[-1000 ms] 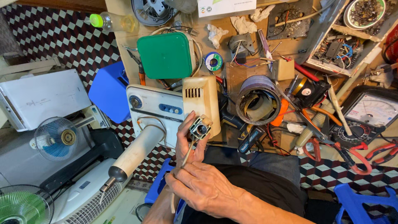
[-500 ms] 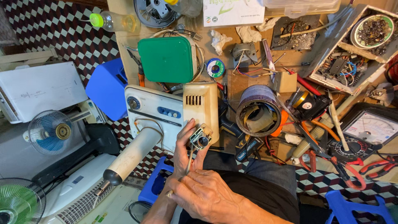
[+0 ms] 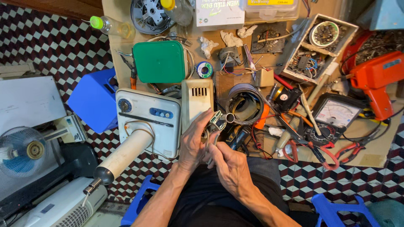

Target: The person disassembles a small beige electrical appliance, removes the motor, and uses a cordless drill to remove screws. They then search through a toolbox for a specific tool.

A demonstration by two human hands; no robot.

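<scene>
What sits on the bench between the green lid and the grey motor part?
A small solder spool lies between the green lid and the grey motor part, seen in the head view.

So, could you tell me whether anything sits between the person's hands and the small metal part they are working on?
Nothing visible does. The left hand grips the small metal part directly, and the right hand meets it from below at the wires hanging under it. The cream fan base and the tape roll lie beside it, not in between.

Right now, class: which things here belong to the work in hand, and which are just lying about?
In hand:
left hand
right hand
small metal part

Lying about:
green lid
analog meter
orange drill
solder reel
fan base
</scene>
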